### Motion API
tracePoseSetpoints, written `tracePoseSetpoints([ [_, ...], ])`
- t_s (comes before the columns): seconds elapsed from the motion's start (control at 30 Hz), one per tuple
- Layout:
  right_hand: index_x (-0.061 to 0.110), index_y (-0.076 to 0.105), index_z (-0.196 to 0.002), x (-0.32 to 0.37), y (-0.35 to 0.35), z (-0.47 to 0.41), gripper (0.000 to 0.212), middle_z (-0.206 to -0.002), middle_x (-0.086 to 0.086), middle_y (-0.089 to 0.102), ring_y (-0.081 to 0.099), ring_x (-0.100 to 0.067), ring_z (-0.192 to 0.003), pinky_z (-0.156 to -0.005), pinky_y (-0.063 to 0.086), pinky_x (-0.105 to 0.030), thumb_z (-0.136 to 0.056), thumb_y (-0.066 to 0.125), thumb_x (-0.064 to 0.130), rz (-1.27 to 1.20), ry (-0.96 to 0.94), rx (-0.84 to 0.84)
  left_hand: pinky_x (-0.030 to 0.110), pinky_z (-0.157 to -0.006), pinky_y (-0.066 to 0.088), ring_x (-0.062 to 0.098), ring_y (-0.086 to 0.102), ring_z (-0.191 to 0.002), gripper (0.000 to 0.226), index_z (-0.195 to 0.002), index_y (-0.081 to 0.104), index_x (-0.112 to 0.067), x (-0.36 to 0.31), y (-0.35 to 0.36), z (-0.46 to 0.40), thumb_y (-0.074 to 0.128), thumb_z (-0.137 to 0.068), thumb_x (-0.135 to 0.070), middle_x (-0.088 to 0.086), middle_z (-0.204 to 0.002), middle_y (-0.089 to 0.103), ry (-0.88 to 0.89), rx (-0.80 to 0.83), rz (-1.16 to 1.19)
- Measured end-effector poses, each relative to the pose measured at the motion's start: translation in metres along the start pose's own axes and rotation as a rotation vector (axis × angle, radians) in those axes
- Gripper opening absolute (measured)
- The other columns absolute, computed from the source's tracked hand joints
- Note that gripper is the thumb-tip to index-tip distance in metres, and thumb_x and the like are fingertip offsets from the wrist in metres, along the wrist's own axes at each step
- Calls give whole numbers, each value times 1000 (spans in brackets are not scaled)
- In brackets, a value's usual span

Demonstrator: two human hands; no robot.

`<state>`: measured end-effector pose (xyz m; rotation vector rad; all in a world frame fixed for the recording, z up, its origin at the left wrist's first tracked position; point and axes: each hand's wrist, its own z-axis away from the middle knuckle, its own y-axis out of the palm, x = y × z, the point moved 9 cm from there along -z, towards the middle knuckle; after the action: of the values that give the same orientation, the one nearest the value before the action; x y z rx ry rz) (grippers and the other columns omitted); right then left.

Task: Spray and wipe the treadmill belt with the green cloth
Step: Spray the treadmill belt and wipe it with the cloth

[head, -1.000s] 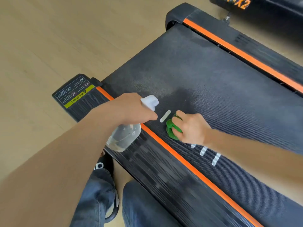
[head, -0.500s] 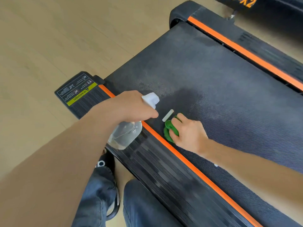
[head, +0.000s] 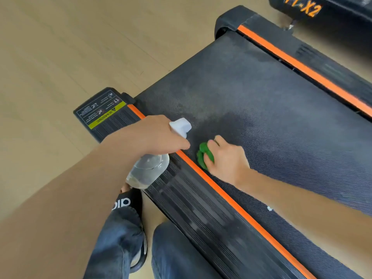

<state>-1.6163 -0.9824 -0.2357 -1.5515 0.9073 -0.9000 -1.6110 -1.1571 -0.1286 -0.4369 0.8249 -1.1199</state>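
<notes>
Left grip [head: 161, 135]: fingers wrapped round the neck of the spray bottle [head: 148, 171], white nozzle pointing out over the belt [head: 271, 109]. Right grip [head: 226, 160]: fingers curled over the bunched green cloth [head: 203, 156], pressing it onto the belt just beside the near orange strip [head: 221, 190].

Head view, only one:
- Cloth sits on the belt's near edge, touching the belt, right next to the strip. Bottle hangs over the ribbed side rail [head: 201, 218], tilted, body mostly clear.
- Belt shows a darker patch around and beyond the cloth, looks wet; paler hazy area further toward the rear end.

Step in hand, my read: wiping, with the sprayer held ready. Some spray is probably already down. Next move likely needs the cloth dragged across the dark patch toward the far strip [head: 302, 67], keeping pressure even; another squirt onto the pale zone if that's dry.

Counts: one bottle, one cloth, two orange strips, one warning label [head: 100, 111] on the rear corner, two denim knees, one black slipper [head: 128, 202]. Second machine partly in frame at top right.
</notes>
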Motion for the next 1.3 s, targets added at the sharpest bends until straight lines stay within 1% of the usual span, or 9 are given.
tracePoseSetpoints([
  [0.13, 9, 57, -88, -6, 7, -20, 28, -85, -8, 53, 47, -28, -43, -38, 38, -28, -91, 49, 35, 49, -236, -31, 33, -59, 29, 23, 35, -65, 41, -68, 33, -18, -13, 0, 0, 61, -94, -31, 6, -75, 44, 44, 13, 5],
  [0.3, 9, 53, -108, -63, 11, -91, 30, -109, -11, 53, 58, -34, -67, -58, 33, -34, -100, 44, 37, 159, 257, 39, 34, -63, 33, 24, 41, -71, 42, -68, 34, -20, -4, 0, 3, 61, -97, -34, 8, -79, 49, 30, 18, 4],
  [0.4, 10, 52, -112, -53, 9, -76, 32, -110, -11, 52, 52, -30, -64, -57, 35, -34, -101, 43, 39, 141, 315, 61, 33, -61, 34, 21, 44, -70, 39, -72, 39, -16, 3, 0, 2, 63, -95, -37, 5, -78, 51, 0, 9, 12],
  [0.53, 10, 56, -98, -23, 2, -4, 33, -91, -8, 54, 52, -30, -47, -43, 35, -27, -95, 42, 40, 75, 92, 7, 33, -61, 32, 23, 41, -69, 40, -61, 39, -29, -7, 5, -4, 63, -92, -35, 5, -78, 50, 28, 31, 29],
  [0.7, 7, 60, -93, -19, 1, -2, 31, -85, -7, 53, 48, -26, -43, -39, 35, -26, -93, 47, 34, 48, -254, -27, 30, -58, 31, 19, 40, -64, 38, -73, 41, -14, -10, 8, -12, 65, -89, -39, 2, -74, 47, 6, 26, 49],
  [0.87, 7, 53, -110, -73, 12, -99, 34, -110, -14, 53, 60, -37, -71, -59, 36, -35, -100, 41, 37, 138, 276, 9, 32, -57, 31, 20, 38, -65, 43, -67, 32, -21, -15, 6, -4, 62, -95, -34, 3, -73, 44, 49, 30, -1],
  [0.97, 8, 51, -114, -69, 13, -104, 34, -112, -14, 53, 61, -38, -75, -62, 34, -36, -101, 42, 38, 130, 369, 26, 32, -57, 31, 19, 37, -62, 46, -67, 32, -19, -9, 5, -3, 63, -96, -36, 3, -70, 42, 30, 23, 6],
  [1.17, 11, 56, -90, 1, 3, -3, 28, -87, -7, 52, 50, -29, -46, -41, 35, -28, -91, 48, 38, 17, -18, -50, 31, -55, 28, 18, 36, -59, 42, -69, 38, -15, -6, -5, -10, 64, -92, -38, 1, -68, 42, 3, -31, 71],
  [1.3, 10, 57, -85, 9, 3, -14, 23, -81, -6, 53, 46, -24, -44, -39, 29, -24, -91, 53, 32, 7, -318, -99, 31, -55, 29, 19, 35, -60, 43, -69, 35, -14, -8, -5, -12, 63, -93, -36, 1, -68, 42, 20, -32, 60],
])
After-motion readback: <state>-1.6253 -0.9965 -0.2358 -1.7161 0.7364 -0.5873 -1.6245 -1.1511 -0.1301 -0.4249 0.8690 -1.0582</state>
